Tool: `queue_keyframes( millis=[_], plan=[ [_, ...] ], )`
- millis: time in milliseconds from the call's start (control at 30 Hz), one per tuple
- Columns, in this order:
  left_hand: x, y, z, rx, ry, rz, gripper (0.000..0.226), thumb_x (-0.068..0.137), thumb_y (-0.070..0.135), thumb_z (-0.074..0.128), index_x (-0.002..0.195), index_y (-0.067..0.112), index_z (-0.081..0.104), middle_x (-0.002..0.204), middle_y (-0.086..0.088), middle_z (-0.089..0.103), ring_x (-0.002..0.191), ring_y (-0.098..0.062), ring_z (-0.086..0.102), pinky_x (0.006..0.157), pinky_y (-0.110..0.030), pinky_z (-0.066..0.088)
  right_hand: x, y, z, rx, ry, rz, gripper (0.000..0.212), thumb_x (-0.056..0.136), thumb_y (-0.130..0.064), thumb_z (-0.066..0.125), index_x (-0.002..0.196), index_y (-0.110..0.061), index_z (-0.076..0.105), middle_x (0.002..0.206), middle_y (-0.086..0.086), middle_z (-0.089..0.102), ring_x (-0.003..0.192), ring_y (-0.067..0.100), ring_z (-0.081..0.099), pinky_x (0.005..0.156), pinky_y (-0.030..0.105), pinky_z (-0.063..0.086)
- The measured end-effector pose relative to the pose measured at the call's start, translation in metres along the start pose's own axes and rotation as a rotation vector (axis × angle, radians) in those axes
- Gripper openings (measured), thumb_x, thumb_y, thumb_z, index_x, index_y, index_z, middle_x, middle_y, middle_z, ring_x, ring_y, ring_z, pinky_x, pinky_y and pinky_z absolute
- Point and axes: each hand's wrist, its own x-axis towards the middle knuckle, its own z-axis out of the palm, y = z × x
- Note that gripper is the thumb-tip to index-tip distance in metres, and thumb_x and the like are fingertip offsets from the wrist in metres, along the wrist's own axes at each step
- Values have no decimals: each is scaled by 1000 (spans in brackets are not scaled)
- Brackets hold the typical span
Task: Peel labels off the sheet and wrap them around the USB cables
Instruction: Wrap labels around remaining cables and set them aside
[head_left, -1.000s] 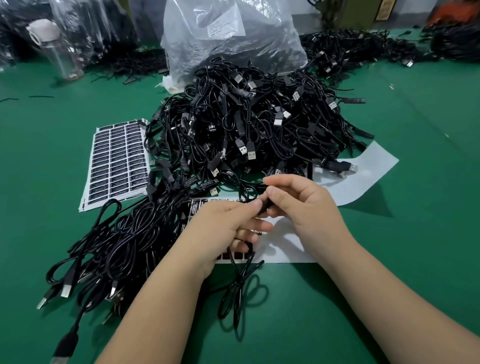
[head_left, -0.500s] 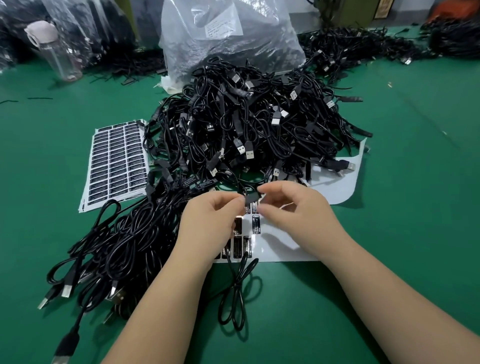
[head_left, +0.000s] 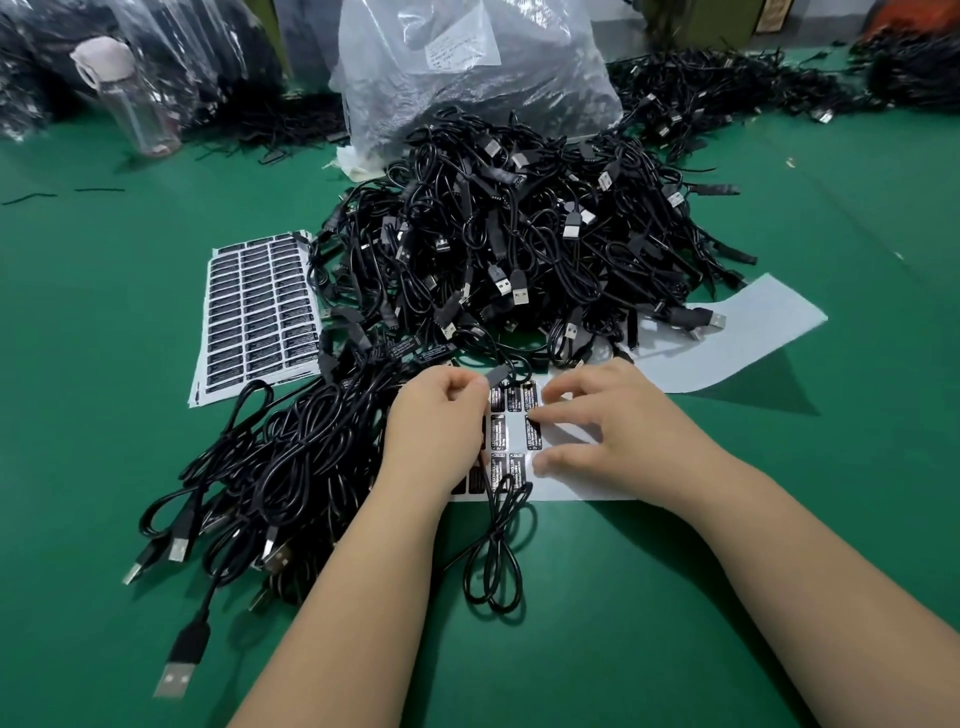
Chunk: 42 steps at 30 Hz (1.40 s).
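My left hand (head_left: 436, 426) pinches the dark end of a black USB cable (head_left: 493, 561) between thumb and forefinger, and the cable's loops trail toward me over the green table. My right hand (head_left: 618, 431) lies on the mostly peeled label sheet (head_left: 727, 353). Its forefinger tip touches the edge of a black label (head_left: 533, 434), while the thumb presses the backing just below. A few black labels remain between my hands. A full label sheet (head_left: 260, 312) lies to the left.
A big heap of unlabelled black USB cables (head_left: 519, 244) sits behind the sheet. Another bundle of cables (head_left: 291, 467) lies left of my left arm. A clear plastic bag (head_left: 467, 73) and a bottle (head_left: 130, 98) stand at the back.
My right hand has let go of the cable end and dropped onto the label sheet. The left hand still holds the cable and has shifted slightly left.
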Motion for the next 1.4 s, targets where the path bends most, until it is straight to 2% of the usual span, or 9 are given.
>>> queue_keyframes(
  millis=[200, 367, 500, 567, 700, 833, 1133, 1267, 1400],
  plan=[
    [2, 1, 1, 105, 17, 36, 17, 91, 23, 55, 77, 24, 64, 66, 5, 64, 55, -17, 56, 70, -45, 57, 6, -6, 4, -44, 21, -44, 31, 81, -44, 69, 108, -29, 73, 114, -15, 61, 100, 12, 34, 84, 19, 21],
    [2, 1, 1, 143, 10, 53, 19, 91, 24, 53, 75, 25, 62, 68, 2, 62, 54, -19, 54, 66, -43, 55, 6, -12, 7, -101, 69, -96, 20, 83, -39, 69, 97, -27, 77, 108, -11, 68, 99, 21, 44, 84, 22, 27],
    [3, -1, 1, 153, 5, 59, 18, 91, 23, 52, 76, 24, 61, 68, 2, 63, 49, -16, 53, 62, -40, 54, 2, -16, 7, -148, 107, -195, 12, 80, -27, 73, 81, -17, 79, 89, -2, 73, 81, 30, 56, 76, 34, 47],
    [4, -2, 1, 149, 6, 60, 18, 91, 23, 52, 76, 24, 62, 65, 5, 62, 42, -11, 52, 57, -36, 53, 2, -17, 5, -186, 64, -192, 19, 87, -31, 66, 88, -16, 78, 94, -2, 73, 85, 29, 56, 78, 38, 48],
    [5, -5, 2, 149, 11, 59, 19, 91, 24, 51, 75, 23, 61, 54, 10, 57, 35, -6, 50, 50, -27, 43, 3, -20, 4, -267, -16, -174, 34, 97, -39, 46, 108, -22, 73, 113, -8, 66, 99, 21, 51, 89, 33, 40],
    [5, -5, 2, 145, 12, 59, 19, 92, 23, 51, 76, 22, 62, 50, 12, 56, 34, -4, 49, 45, -23, 42, 3, -25, 3, -294, -54, -154, 38, 99, -41, 37, 114, -26, 68, 116, -9, 63, 106, 17, 51, 93, 30, 38],
    [5, -5, 2, 122, -1, 54, 18, 91, 22, 52, 76, 20, 62, 48, 14, 55, 35, -5, 50, 47, -26, 45, 3, -26, 2, -252, -30, -123, 35, 97, -34, 39, 107, -22, 70, 108, -7, 63, 103, 15, 51, 89, 28, 40],
    [4, -5, 2, 130, 2, 55, 19, 91, 23, 52, 75, 20, 61, 50, 12, 54, 33, -7, 50, 42, -19, 39, 3, -22, 1, -183, -7, -98, 30, 97, -33, 46, 103, -18, 71, 104, -4, 63, 103, 15, 51, 87, 28, 41],
    [4, -3, 1, 120, 3, 38, 18, 91, 23, 51, 77, 21, 62, 59, 8, 59, 35, -6, 52, 46, -25, 47, -1, -15, -6, -96, -73, -71, 35, 86, -48, 61, 110, -24, 71, 114, -13, 63, 109, 11, 48, 93, 26, 38]
  ],
)
